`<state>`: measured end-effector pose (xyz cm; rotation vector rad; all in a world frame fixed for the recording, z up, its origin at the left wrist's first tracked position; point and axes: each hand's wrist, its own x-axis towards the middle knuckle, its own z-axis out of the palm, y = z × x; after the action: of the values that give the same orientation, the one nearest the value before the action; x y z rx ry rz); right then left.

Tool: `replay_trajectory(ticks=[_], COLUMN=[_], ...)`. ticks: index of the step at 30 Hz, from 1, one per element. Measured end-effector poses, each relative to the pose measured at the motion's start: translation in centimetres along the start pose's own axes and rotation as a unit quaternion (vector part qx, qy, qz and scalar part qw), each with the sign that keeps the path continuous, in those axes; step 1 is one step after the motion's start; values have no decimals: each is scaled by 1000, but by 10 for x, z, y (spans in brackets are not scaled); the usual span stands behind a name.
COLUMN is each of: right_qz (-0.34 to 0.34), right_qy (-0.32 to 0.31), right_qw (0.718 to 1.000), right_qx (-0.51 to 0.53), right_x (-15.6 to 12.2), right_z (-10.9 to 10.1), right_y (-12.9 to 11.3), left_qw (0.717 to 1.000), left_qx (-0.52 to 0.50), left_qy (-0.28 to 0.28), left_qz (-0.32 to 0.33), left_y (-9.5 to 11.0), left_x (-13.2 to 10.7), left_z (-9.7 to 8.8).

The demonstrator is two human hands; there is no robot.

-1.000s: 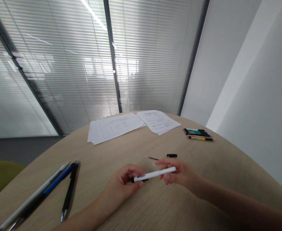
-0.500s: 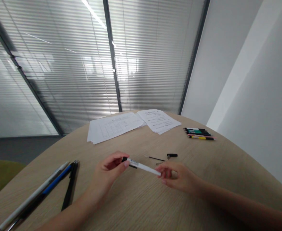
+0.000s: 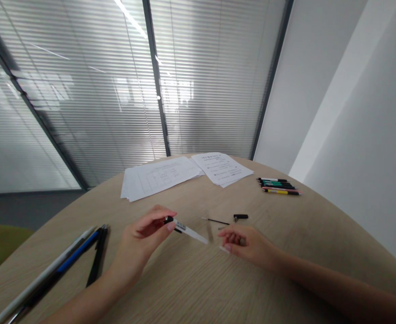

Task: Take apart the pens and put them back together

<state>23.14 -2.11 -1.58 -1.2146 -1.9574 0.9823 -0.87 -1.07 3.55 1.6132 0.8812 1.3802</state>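
My left hand pinches a white pen barrel by its black end, between thumb and fingers. The barrel slants down to the right, its white end free in the air. My right hand is just right of that end, apart from it, with curled fingers. A small whitish piece shows at its thumb tip; its kind is unclear. Behind the right hand, a thin dark pen refill lies on the table. Beside it are a short black pen part and a tiny metallic piece.
On the round wooden table, printed sheets lie at the back. Several pens form a row at the right. Larger-looking pens, one blue and black, lie near my left forearm. Blinds and a white wall stand behind.
My left hand has moved left with the white pen barrel, away from my right hand. The right fingers have come off the barrel's end and now hold a small whitish piece.
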Motion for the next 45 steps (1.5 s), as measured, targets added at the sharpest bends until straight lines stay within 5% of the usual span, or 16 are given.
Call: replay_trajectory(ticks=[8,14,22,26,33,39,45], right_qz=[-92,-284,-351,-368,-350,-257,-184], right_qy=[-1,-37,-75,-95,-84,31,152], right_qw=[990,920,856,840,864,946,968], right_qx=[-103,-270,-373,-387,-353,-195,-74], right_x=[-5,-13,-19,-23,-24,-23,-25], right_z=[-1,0,5,7,14,1,-21], right_y=[-2,-14,-19,-27,-28,-39,-59], left_qw=[996,971,914,879,856,871,876], left_qx=[-33,-134,-244,-284,-316,-269,-264], left_qy=[63,122,148,93,12,-12,-51], left_qz=[-53,-155,-290,-370,-410,-411,-401], left_y=[-4,-3,-6,-12,-14,-15,-18], left_x=[0,7,12,9,5,3,-2], left_z=[0,2,6,6,6,10,13])
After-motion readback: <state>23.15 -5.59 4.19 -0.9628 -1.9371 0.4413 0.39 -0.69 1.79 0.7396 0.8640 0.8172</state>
